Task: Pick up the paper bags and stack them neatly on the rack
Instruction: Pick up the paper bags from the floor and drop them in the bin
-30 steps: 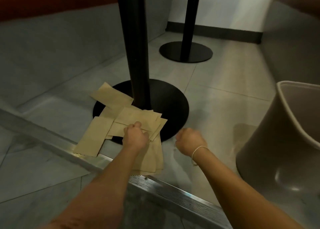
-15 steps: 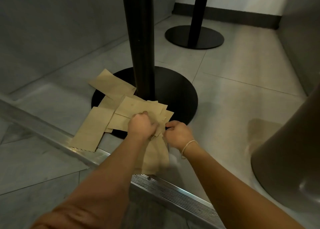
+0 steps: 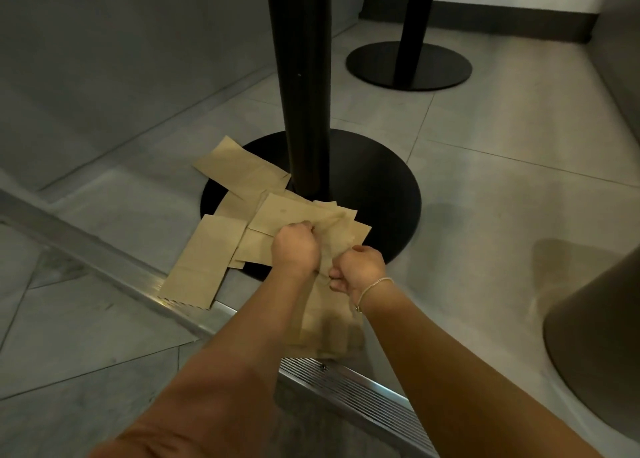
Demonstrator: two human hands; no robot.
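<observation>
Head view: both hands down at floor level, on the pile of paper bags beside the black table pedestal. Left hand grip: fingers curled, clamped on a crumpled bag at the top of the pile. Right hand grip: fingers curled tight, pinching the same bunch of bags from the right; beaded bracelet on that wrist. A held bundle of bags hangs below and between the two wrists, lower edge near the ribbed metal floor strip. Rest of the bags are flat, fanned out and overlapping, partly on the pedestal's round black base, partly on the grey tile floor. One bag has its near end touching the metal strip. Second pedestal further back. Grey rounded container at right edge, well apart from the bags.
</observation>
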